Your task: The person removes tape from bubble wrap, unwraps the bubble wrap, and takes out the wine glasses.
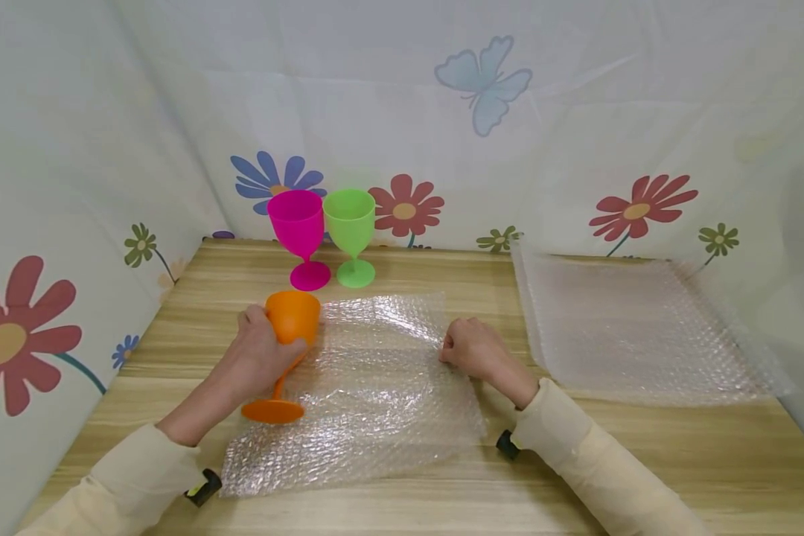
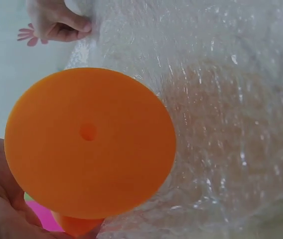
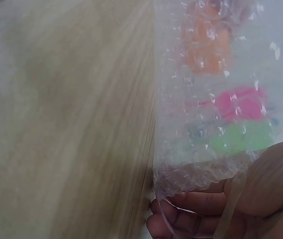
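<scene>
My left hand (image 1: pixel 257 353) grips an orange plastic goblet (image 1: pixel 293 318) by its bowl, thumb across the front. The goblet tilts, and its round base (image 2: pixel 89 144) faces the left wrist camera. Beneath and to the right of it lies a clear sheet of bubble wrap (image 1: pixel 382 387). At that sheet's right edge, my right hand (image 1: pixel 476 348) pinches the film between thumb and curled fingers. Through the raised wrap (image 3: pixel 196 124) in the right wrist view, the goblets show as blurred orange, pink and green patches.
Behind the orange goblet, a magenta goblet (image 1: pixel 298 223) and a light green goblet (image 1: pixel 350 222) stand upright side by side. More bubble wrap (image 1: pixel 630 335) lies on the right of the wood-grain table (image 1: pixel 442 499). A flower-printed cloth (image 1: pixel 543 149) hangs behind the table.
</scene>
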